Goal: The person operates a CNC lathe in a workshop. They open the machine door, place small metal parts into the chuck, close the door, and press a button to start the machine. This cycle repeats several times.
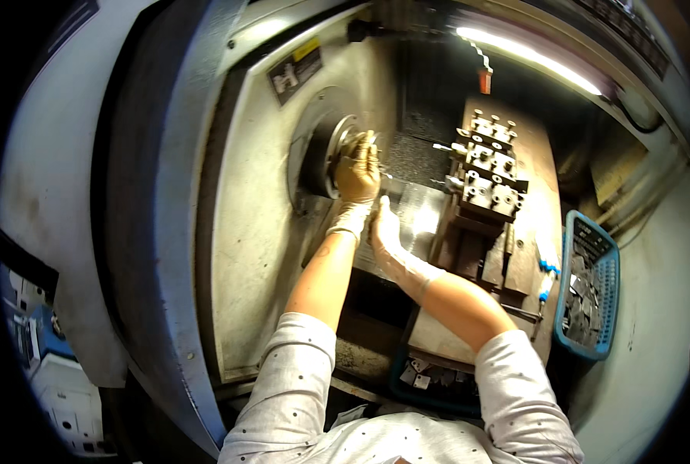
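My left hand [358, 174], in a thin yellowish glove, is up at the front of the round dark lathe chuck [320, 158]. Its fingers are pressed together against the chuck's face, and whatever they hold is hidden behind them. Below and to the right of it, my right hand [386, 232] is turned edge-on with its fingers stretched upward, apart from the chuck. Nothing shows in it. To the right of both hands stands a metal tool block [490, 170] with several bolts and cutting tools pointing left.
A blue basket [611, 282] of dark flat metal pieces stands at the right. Another bin [397, 379] with small plates sits below my right forearm. A blue-and-white brush [546, 282] lies near the tool block. A lamp tube [530, 58] glows above; the machine's door edge [167, 232] rises at left.
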Motion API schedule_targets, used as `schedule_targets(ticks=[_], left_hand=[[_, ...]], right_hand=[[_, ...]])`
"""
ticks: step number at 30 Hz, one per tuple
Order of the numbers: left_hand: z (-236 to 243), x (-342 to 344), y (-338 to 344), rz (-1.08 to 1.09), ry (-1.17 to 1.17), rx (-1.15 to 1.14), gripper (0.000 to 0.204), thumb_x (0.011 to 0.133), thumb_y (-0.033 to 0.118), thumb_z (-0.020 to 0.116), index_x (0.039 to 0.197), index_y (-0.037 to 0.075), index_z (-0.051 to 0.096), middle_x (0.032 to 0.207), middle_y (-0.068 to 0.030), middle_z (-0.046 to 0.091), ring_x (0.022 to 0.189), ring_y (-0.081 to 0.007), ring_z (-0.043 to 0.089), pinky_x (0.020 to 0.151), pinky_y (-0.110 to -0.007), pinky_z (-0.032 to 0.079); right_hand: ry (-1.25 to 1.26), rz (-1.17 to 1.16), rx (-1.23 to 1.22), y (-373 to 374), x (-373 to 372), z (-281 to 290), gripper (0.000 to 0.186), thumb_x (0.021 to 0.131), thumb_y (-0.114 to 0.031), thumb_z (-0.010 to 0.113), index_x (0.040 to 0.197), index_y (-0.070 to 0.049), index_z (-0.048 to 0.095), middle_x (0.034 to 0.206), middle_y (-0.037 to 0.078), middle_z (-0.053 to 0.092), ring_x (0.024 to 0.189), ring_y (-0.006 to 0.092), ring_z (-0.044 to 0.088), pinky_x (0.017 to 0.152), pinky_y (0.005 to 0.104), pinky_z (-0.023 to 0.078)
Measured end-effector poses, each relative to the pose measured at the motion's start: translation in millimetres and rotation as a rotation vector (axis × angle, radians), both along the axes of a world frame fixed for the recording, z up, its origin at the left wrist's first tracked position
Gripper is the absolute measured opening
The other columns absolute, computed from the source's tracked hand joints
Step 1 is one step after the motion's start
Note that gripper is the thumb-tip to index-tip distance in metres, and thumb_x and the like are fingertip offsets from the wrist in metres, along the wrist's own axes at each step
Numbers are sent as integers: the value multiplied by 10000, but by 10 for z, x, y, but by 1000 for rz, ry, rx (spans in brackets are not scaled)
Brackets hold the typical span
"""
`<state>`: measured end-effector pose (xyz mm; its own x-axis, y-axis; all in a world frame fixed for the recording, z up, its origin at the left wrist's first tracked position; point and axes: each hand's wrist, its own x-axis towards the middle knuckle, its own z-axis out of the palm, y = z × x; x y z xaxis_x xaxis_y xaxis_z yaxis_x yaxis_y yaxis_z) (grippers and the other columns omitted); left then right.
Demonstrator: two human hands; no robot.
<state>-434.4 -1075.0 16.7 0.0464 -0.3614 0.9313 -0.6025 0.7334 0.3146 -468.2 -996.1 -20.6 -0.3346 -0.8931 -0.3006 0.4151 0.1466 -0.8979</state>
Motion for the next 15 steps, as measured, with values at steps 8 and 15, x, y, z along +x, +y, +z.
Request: schedule_targets(ticks=[8, 15], left_hand=[[-93, 49, 110, -43, 10, 3, 275, 773, 129, 382, 1029, 38, 426, 984, -148, 466, 908, -287, 444, 778, -316, 343], [3, 28, -21, -8, -113, -4, 187, 742, 119, 431, 885, 49, 530, 869, -123, 524, 812, -258, 494, 716, -322, 381]], right_hand=[[491, -80, -10, -308, 8, -478, 493, 778, -423, 228, 800, -20, 511, 762, 181, 519, 753, 295, 493, 657, 339, 366], [-182, 52, 163, 28, 55, 182, 433, 774, -438, 265, 565, -87, 406, 467, 10, 378, 365, 126, 342, 328, 261, 278]])
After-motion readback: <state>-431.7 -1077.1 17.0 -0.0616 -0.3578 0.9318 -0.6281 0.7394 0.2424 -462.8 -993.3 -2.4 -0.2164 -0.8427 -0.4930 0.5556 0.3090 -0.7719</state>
